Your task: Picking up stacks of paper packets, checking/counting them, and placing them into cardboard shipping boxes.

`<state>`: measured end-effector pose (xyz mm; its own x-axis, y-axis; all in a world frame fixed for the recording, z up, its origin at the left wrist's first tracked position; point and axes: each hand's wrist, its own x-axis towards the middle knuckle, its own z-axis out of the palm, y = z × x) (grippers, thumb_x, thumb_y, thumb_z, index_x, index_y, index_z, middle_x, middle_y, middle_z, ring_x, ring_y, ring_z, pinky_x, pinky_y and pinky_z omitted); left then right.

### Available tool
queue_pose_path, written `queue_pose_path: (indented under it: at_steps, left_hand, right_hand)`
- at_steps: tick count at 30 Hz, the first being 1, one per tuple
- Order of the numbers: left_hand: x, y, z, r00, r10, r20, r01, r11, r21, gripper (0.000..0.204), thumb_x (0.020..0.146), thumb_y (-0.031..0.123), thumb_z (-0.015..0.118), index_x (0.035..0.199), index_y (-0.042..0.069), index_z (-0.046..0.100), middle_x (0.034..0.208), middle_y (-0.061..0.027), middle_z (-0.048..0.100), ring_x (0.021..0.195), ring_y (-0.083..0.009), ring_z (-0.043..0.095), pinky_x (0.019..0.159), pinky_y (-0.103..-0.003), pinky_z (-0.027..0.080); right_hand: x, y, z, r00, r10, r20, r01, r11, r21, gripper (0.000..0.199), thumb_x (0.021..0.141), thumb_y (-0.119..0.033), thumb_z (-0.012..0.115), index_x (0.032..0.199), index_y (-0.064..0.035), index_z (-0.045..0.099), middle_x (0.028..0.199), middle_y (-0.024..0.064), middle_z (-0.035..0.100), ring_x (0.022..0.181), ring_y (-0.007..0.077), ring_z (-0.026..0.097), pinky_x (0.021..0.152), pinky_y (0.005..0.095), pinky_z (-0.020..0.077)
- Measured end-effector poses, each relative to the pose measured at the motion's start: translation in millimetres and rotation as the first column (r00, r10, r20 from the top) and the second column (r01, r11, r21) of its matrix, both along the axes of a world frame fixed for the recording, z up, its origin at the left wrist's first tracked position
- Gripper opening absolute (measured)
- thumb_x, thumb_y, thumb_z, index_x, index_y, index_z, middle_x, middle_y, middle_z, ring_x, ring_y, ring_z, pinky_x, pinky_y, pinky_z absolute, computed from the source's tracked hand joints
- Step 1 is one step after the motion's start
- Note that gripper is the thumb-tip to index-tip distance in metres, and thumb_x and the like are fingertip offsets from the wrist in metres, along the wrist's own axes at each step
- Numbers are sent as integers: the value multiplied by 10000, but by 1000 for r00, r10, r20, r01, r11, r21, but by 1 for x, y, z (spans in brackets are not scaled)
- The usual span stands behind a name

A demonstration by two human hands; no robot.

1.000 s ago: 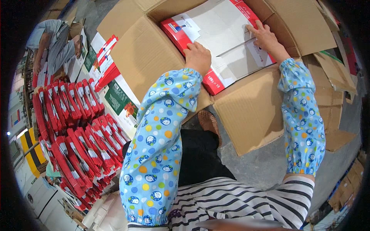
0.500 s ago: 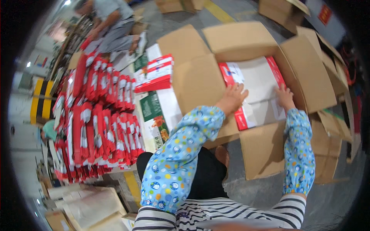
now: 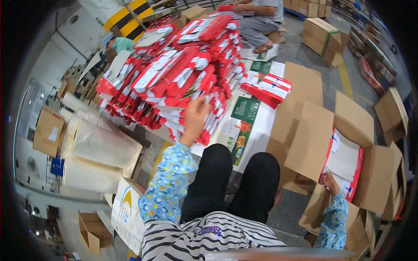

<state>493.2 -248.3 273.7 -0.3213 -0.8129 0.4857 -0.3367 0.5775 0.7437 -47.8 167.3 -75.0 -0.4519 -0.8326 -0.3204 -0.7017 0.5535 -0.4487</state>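
Note:
My left hand (image 3: 196, 117) reaches over the near side of a tall pile of flat red-and-white cartons (image 3: 163, 78). Its slightly blurred fingers are apart, with nothing visible in them; whether they touch the pile I cannot tell. Low on the right, my right hand (image 3: 332, 183) is at the near left edge of the red-and-white packages (image 3: 344, 157) lying inside an open cardboard box (image 3: 368, 174). Its fingers are curled together there, and what they pinch, if anything, is hidden. Both forearms wear blue patterned sleeve covers.
A small stack of red-and-white cartons (image 3: 272, 89) lies on printed green-and-white sheets (image 3: 246, 108) beyond my knees. Large clear film rolls (image 3: 102, 145) stand at left. A co-worker (image 3: 261, 19) sits behind the pile. More cardboard boxes (image 3: 321, 38) stand at back right.
My view has swung left. My left hand has left the packages in the box and moved across to the carton pile. My right hand has shifted to the packages' near left edge.

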Motion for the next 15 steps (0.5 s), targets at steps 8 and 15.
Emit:
queue_pose_path:
  at_steps: [8, 15]
  left_hand:
    - [171, -105, 43, 634, 587, -503, -59, 685, 726, 882, 825, 397, 727, 1359, -108, 240, 1168, -291, 472, 901, -355, 620, 764, -445, 563]
    - [206, -186, 30, 520, 694, -498, 75, 543, 836, 1058, 723, 480, 791, 1485, 62, 187, 1392, -286, 273, 1239, -428, 375, 1011, -565, 374]
  right_hand:
    - [8, -115, 241, 983, -164, -86, 60, 723, -688, 222, 901, -110, 553, 1068, 30, 593, 877, 119, 642, 784, 232, 618, 712, 347, 501]
    - [259, -327, 370, 713, 221, 666, 274, 786, -554, 263, 940, -183, 556, 1143, -23, 605, 941, 49, 633, 830, 136, 621, 736, 282, 528]
